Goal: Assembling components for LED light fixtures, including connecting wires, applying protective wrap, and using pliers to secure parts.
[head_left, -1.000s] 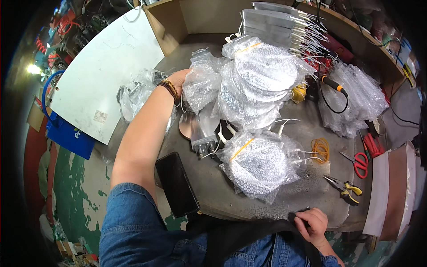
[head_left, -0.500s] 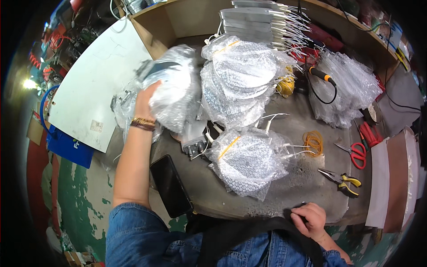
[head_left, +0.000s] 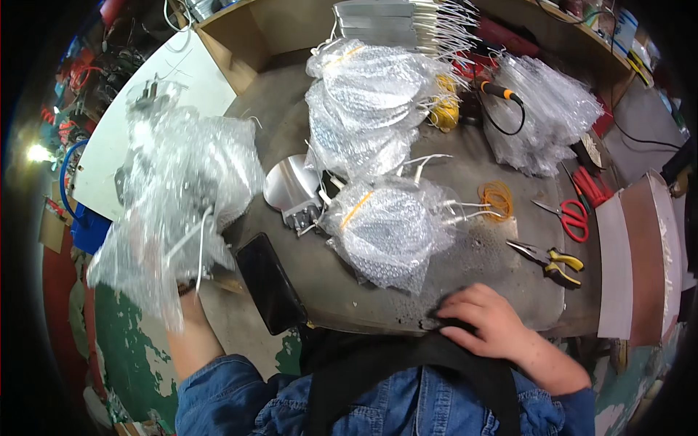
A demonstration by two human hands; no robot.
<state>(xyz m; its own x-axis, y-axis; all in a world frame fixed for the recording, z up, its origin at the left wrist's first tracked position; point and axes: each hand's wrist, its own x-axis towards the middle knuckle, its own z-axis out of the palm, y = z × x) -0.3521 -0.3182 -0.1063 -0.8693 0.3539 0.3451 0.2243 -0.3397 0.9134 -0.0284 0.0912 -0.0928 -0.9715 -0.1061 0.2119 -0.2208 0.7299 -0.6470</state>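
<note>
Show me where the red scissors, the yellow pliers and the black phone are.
red scissors point(head_left: 574, 218): head view, on the red handle loops.
yellow pliers point(head_left: 556, 261): head view, on the yellow handles.
black phone point(head_left: 270, 282): head view, middle of its dark face.

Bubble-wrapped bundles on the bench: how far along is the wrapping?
Done: several wrapped bundles stacked at the back, one banded bundle nearer. In hand: the left hand, hidden behind it, lifts a bubble-wrap bundle off the bench's left side; the right hand rests at the front edge. Left: a bare metal disc and stacked flat plates.
</note>
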